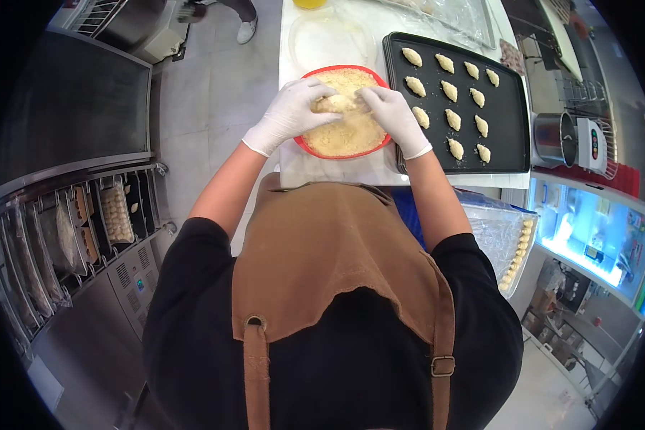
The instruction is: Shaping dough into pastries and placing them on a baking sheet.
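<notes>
Both my hands wear white gloves and work over a red-rimmed oval container [309, 147] filled with pale yellow crumbs [347, 136]. A crumb-covered dough piece [339, 104] sits between my fingertips, just above the crumbs. My left hand [292, 111] curls round its left side, thumb below and fingers above. From the other side my right hand [394, 116] reaches in, its fingers bent together at the piece's right end; they are slightly blurred. Right of the container, a black baking tray [505, 122] carries rows of small crumb-coated pieces with pointed ends, such as this shaped dough piece [449, 90].
The white worktop [315, 170] ends just before my apron. Behind the container lie a clear round lid-like sheet [331, 43] and a yellow container [309, 3]. A steel pot [554, 137] stands right of the tray. Below the worktop, a lined tray [491, 233] holds dough balls. A rack [72, 229] stands left.
</notes>
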A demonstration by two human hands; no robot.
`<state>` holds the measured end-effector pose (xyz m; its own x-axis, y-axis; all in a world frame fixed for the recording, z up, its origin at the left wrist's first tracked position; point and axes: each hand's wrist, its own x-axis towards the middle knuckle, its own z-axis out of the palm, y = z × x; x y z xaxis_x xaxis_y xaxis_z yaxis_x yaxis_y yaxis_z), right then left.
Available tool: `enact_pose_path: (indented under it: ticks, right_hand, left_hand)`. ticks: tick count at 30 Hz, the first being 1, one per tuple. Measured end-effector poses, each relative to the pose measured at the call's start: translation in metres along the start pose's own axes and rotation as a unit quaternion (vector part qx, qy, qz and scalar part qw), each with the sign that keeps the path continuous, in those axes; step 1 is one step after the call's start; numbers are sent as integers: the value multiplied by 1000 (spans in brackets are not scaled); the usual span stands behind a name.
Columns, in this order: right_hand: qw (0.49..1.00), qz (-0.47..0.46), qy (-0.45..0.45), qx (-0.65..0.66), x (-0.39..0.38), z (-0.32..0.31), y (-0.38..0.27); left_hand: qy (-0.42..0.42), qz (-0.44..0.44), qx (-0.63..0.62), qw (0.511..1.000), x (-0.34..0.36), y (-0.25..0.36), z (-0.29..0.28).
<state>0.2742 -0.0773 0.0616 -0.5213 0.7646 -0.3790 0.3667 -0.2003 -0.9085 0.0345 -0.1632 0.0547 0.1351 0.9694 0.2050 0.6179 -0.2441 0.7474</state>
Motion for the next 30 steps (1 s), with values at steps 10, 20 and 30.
enact_pose_path:
  ticks: [10,20,30]
  right_hand:
    - [779,-283,18,-559,19,47,16]
    - [949,-51,-77,-301,17,-24,-34]
    - [950,-99,-129,-265,2,-25,-121]
  left_hand:
    - [92,-79,-15,992,-1,-24,-20]
    - [43,-69,-55,995,-10,-17,-5]
    - [-30,-82,-140,986,11,-8,7]
